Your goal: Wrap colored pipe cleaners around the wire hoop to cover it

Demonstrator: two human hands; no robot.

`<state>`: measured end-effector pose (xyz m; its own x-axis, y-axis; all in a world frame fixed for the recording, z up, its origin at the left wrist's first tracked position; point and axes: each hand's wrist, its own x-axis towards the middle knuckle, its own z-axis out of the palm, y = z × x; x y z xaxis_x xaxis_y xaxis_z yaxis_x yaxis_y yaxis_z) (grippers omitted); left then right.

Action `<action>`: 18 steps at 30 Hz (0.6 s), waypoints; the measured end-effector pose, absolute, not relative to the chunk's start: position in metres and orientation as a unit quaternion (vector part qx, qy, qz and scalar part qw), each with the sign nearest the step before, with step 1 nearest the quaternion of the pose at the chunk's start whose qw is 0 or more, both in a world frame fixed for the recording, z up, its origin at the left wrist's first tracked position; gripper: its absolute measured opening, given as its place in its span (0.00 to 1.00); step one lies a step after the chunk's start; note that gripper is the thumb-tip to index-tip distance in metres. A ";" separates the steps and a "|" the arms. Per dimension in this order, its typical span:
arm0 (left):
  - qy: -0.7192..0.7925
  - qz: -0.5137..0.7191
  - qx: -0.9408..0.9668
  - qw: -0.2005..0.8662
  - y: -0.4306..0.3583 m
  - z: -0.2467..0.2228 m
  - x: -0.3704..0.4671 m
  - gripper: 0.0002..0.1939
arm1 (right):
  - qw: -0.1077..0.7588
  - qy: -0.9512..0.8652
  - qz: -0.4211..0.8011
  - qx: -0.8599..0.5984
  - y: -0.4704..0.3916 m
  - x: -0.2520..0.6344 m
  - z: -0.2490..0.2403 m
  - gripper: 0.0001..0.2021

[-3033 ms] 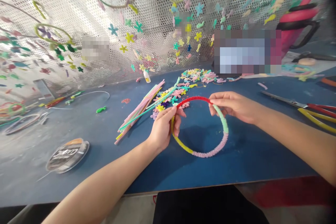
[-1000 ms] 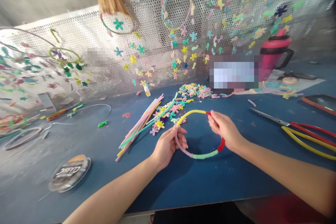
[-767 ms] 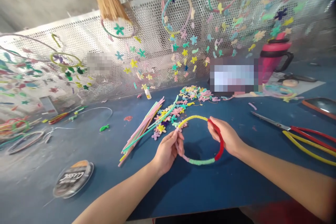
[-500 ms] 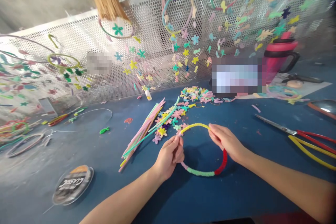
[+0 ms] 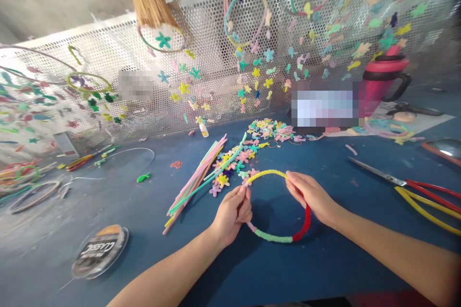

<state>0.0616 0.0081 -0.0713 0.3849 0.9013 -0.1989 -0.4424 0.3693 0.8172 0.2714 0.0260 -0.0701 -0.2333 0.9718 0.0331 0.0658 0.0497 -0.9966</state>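
Both fists pinch the fuzzy ring [image 5: 284,239] at lower centre of the frame, one at each side of it. Beyond it the perforated panel [image 5: 212,24] runs across the upper half, and the blue table [image 5: 144,211] spreads over the lower half. Scissors [image 5: 401,183] lie at the right edge, points toward me; a bundle of fuzzy sticks [image 5: 200,175] slants left of centre.

On the ring, red crossed the top three seconds ago; now the yellow stretch [image 5: 268,171] arches there, with the red stretch [image 5: 307,223] down at right and mint green along the bottom. So I have turned it round, and since it looks nearly the same as half a second ago, I judge the turning has paused with yellow between my fingertips.

My left hand [image 5: 234,213] holds the ring's upper left, thumb uppermost, the other fingers curled beneath; a bit of lilac shows below them. My right hand [image 5: 311,196] reaches in from the right, its thumb and fingers closed on yellow's far end, the palm side hiding where red begins. Whether the lower rim touches the table, I cannot tell.
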 end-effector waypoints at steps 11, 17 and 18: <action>0.322 0.437 0.358 0.760 0.007 -0.075 0.058 0.13 | 0.411 -0.579 0.538 -0.454 0.025 0.270 -0.067 0.22; 0.325 0.431 0.363 0.759 0.007 -0.075 0.057 0.13 | 0.399 -0.592 0.536 -0.451 0.028 0.271 -0.069 0.22; 0.326 0.430 0.365 0.759 0.008 -0.075 0.056 0.13 | 0.397 -0.594 0.536 -0.450 0.028 0.271 -0.070 0.22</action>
<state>0.0565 0.0076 -0.0748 0.4177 0.8903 -0.1816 -0.4147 0.3646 0.8337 0.2710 0.0283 -0.0695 -0.2800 0.9599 -0.0104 0.1091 0.0210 -0.9938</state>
